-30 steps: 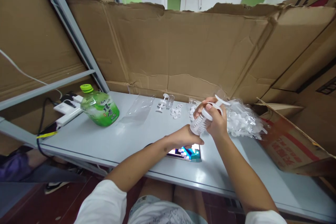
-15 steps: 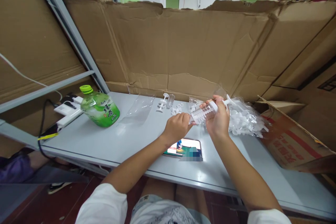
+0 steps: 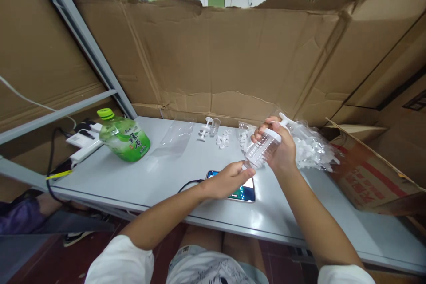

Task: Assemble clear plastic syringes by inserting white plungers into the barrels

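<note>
The right hand (image 3: 282, 151) grips the clear tube (image 3: 263, 148), white plunger (image 3: 286, 120) jutting out beyond; the left hand (image 3: 223, 180) pinches its lower end. The step seems to be work at that end, calling for steady alignment. Worktop (image 3: 133, 182) lies open leftward; a phone (image 3: 244, 194) under the left hand sits toward the near edge.

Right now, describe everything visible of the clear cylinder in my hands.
The clear cylinder looks plastic, with marks or ridges along its wall and a white collar at its upper end. A white handle shows beyond. It tilts above the table, the right hand around its upper part, the left hand holding its lower end.
</note>
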Action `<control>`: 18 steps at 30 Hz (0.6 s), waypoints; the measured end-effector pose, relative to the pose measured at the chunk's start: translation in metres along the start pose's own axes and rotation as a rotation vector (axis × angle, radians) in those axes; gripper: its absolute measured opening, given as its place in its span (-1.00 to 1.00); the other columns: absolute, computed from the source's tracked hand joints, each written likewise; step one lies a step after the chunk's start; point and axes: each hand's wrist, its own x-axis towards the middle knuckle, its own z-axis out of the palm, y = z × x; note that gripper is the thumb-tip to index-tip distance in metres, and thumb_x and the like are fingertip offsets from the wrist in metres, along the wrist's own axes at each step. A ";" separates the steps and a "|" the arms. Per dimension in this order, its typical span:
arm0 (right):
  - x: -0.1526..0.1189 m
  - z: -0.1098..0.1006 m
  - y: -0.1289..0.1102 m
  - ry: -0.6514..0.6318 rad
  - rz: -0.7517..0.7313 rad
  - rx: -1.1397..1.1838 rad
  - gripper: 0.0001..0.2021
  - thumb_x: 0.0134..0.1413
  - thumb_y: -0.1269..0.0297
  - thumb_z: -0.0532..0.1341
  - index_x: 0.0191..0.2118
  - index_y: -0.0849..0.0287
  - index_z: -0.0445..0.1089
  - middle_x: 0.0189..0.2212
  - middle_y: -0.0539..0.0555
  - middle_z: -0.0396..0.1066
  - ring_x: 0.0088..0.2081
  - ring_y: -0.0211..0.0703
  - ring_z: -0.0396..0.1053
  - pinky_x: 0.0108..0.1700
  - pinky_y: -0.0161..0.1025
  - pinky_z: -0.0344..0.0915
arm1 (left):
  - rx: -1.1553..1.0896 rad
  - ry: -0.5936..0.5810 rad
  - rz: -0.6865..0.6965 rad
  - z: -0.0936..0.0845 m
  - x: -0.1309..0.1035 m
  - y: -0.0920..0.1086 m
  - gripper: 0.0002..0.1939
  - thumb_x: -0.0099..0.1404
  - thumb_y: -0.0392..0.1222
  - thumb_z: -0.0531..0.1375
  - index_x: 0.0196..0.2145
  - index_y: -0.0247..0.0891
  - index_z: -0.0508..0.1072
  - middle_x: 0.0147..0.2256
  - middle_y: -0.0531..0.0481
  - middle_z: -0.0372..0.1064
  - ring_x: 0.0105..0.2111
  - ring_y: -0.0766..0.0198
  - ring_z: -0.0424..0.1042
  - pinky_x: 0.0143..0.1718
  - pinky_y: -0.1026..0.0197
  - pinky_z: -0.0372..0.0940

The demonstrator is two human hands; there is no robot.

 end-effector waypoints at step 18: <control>-0.022 0.026 0.028 0.249 -0.374 -0.202 -0.93 0.14 0.19 0.12 -0.26 0.01 0.26 -0.46 -0.08 0.28 -0.41 -0.24 0.36 -0.31 -0.24 0.31 | 0.673 0.671 -0.142 -0.004 0.029 -0.019 -0.89 0.16 -0.23 0.11 -0.31 -0.25 0.33 -0.42 -0.05 0.38 -0.38 0.14 0.38 -0.36 0.20 0.21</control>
